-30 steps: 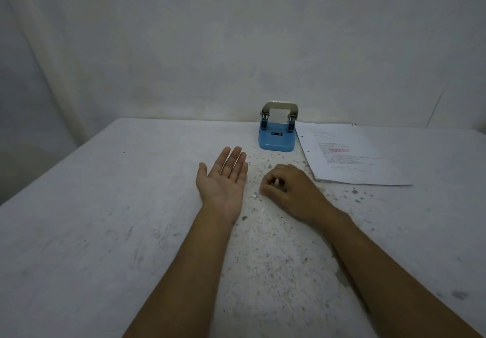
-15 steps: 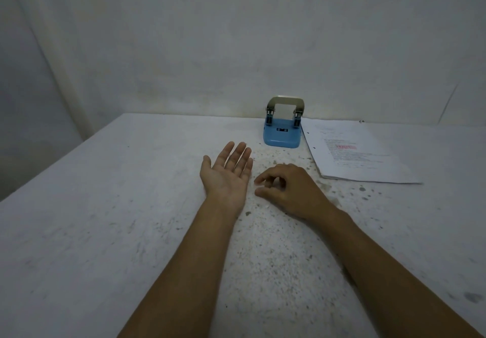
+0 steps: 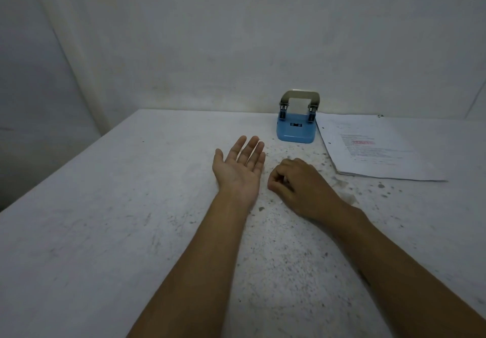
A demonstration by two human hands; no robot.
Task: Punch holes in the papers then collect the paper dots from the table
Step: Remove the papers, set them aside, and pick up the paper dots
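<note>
My left hand (image 3: pixel 240 165) lies on the white table (image 3: pixel 110 227), palm up, fingers spread flat, nothing visible in it. Just to its right my right hand (image 3: pixel 297 185) rests knuckles up with fingers curled inward and thumb and forefinger pinched together; whether paper dots are between them is hidden. A blue hole punch (image 3: pixel 296 122) with a metal lever stands at the back of the table. Beside it on the right lies a stack of printed papers (image 3: pixel 373 151) with punched holes along its left edge. Loose dots are too small to tell apart from the table's specks.
The table top is speckled and scuffed, darkest around my right hand. A plain wall runs close behind the punch and the papers. The table's left edge slants from the back corner toward the near left.
My right hand's fingers opened beside the left palm half a second ago and have now curled shut again. The left hand stayed palm up. The view has tilted slightly.
</note>
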